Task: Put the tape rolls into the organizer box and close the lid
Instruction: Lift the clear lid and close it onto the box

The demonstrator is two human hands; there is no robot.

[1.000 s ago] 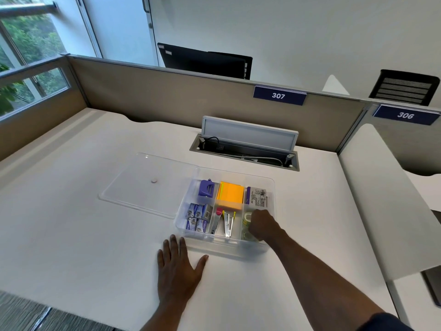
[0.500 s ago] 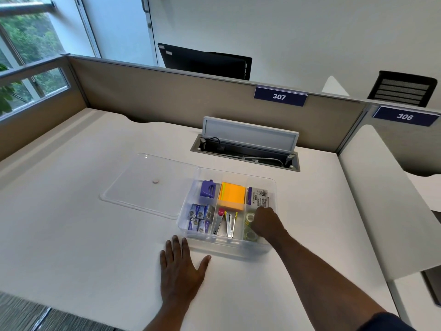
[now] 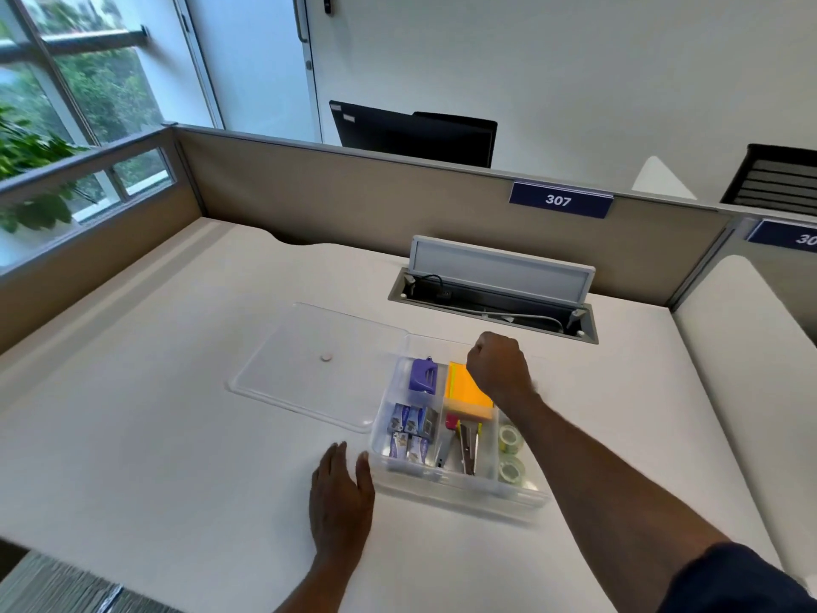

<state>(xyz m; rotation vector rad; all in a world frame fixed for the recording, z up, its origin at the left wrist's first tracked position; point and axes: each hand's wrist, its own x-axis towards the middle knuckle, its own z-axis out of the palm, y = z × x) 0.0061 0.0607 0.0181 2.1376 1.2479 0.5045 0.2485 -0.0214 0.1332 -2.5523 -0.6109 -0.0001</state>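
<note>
A clear organizer box (image 3: 460,492) stands open on the white desk. Two clear tape rolls (image 3: 511,453) lie in its right-hand compartment, one behind the other. The other compartments hold an orange pad, a purple item, small blue boxes and staplers. The clear lid (image 3: 309,347), with a small round knob, lies flat on the desk to the left of the box, touching its far left corner. My right hand (image 3: 497,367) hovers over the far side of the box, fingers curled, nothing visible in it. My left hand (image 3: 340,493) rests flat on the desk at the box's near left corner.
A cable well (image 3: 495,307) with its grey flap raised is sunk into the desk behind the box. A tan partition (image 3: 353,192) labelled 307 closes the back and left. A neighbouring desk (image 3: 751,369) adjoins on the right.
My right hand has left the tape compartment and moved up and away, over the back of the box. The two rolls are now uncovered. My left hand has stayed put.
</note>
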